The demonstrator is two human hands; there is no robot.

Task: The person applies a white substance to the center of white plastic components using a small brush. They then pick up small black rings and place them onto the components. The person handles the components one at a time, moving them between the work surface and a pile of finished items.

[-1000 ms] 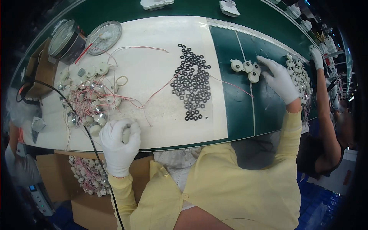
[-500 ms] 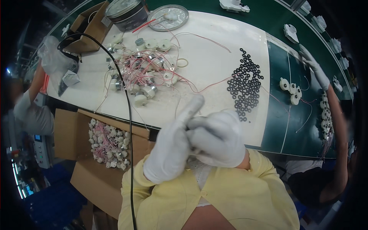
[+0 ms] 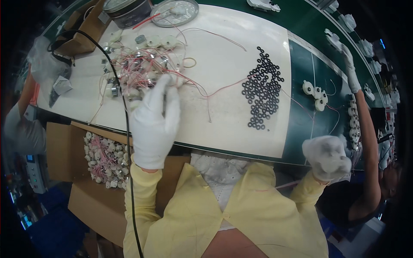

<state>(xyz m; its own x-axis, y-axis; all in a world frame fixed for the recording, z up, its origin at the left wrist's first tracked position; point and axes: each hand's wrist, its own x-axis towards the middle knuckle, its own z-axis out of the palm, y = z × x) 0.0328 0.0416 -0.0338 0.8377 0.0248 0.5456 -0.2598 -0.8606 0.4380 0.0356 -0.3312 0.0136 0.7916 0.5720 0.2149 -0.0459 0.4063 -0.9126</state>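
Note:
My left hand, in a white glove, reaches over the near right edge of a pile of small white and metal motors with tangled pink wires. Its fingers are stretched out and apart, with nothing visible between them. My right hand, also gloved, is at the table's near right edge. Motion blurs it, but the fingers look curled; whatever they may hold is hidden. A thin pink wire trails beside its wrist. Between my hands, farther back, lie many small black rings on the white tabletop.
A cardboard box full of white wired parts stands at the left below the table. A black cable hangs across the view. Several white motors lie on the green mat, near a co-worker's gloved hand. A tin stands at the back.
My hands were together before my chest and have parted. The left moved leftward to the motor pile, its fingers opening out; the right swung right to the table edge.

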